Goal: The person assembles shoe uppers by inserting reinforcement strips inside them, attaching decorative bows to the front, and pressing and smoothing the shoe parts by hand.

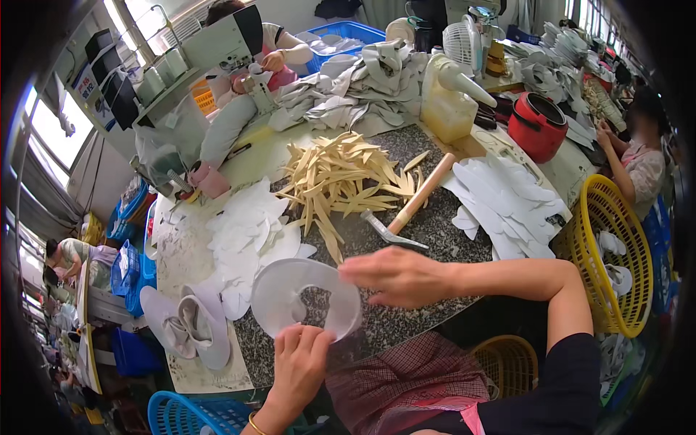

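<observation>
Dark sleeve [540,388]; left hand [301,362] holds translucent ring [272,293], long axis sideways.

The round piece [272,296] at lower centre is cloudy white, the worktop [446,235] speckled black and grey. Leaf-shaped strips [341,174] at centre are tan. The pot [533,135], upper right, is red.

Bright windows [64,134] beside grey curtains [47,187]

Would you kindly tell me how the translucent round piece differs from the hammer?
The round piece is translucent and broad; the hammer is opaque and slender, with a wooden handle. The left hand holds the round piece, while the hammer lies untouched. Both are over the speckled worktop.
</observation>
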The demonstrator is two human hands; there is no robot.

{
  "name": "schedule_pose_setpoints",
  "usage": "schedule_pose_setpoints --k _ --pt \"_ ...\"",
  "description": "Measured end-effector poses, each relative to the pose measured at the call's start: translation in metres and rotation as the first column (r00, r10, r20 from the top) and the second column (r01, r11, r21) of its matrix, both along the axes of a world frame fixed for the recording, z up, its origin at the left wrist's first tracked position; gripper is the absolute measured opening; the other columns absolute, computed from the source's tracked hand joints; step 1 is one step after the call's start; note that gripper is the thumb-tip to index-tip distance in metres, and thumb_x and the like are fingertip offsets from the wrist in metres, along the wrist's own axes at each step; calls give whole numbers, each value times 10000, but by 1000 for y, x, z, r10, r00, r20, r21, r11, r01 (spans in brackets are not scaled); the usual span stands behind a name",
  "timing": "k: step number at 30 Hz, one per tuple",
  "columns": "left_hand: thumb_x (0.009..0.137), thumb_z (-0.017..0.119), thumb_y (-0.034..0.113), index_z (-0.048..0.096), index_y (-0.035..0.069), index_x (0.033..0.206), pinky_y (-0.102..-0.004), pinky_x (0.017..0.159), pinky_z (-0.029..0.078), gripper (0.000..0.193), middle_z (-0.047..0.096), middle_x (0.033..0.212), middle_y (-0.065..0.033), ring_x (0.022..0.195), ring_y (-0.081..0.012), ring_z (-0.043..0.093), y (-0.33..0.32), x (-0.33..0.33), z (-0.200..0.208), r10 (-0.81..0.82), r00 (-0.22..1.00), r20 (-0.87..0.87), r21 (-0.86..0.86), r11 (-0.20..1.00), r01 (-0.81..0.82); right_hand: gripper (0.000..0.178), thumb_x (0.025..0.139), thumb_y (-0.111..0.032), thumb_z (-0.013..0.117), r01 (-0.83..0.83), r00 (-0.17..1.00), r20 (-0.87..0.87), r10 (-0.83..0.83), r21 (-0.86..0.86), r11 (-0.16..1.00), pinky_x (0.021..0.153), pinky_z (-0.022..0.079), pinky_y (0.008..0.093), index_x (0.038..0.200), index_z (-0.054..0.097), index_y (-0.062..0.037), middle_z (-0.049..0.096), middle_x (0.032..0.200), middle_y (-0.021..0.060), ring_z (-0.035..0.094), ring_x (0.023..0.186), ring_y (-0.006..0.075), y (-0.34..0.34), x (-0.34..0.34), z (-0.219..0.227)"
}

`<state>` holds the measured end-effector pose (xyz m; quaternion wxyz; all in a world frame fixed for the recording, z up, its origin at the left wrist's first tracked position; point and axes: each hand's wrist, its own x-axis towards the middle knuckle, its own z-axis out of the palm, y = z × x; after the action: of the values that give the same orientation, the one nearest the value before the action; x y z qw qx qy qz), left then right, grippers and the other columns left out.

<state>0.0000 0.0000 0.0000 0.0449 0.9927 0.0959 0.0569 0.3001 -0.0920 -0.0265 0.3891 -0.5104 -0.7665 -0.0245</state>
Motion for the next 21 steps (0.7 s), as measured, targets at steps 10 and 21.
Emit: schedule_pose_setpoints --k 10,21 --pt "944 700 335 623 -6 982 -379 791 465 351 664 897 -104 889 -243 617 -4 -30 -20 677 610 412 -522 724 -452 111 891 -196 697 829 557 276 -784 -244 503 901 506 417 972 743 -135 707 1019 70 642 1040 280 42 217 -30" --pt "916 723 304 680 -11 875 -216 462 412 320 666 682 -73 519 -104 589 56 -16 -32 752 560 -348 -937 -278 -209 183 809 -214 807 841 535 224 -815 -236 487 703 530 419 943 708 -140 743 911 45 712 827 279 20 187 16"
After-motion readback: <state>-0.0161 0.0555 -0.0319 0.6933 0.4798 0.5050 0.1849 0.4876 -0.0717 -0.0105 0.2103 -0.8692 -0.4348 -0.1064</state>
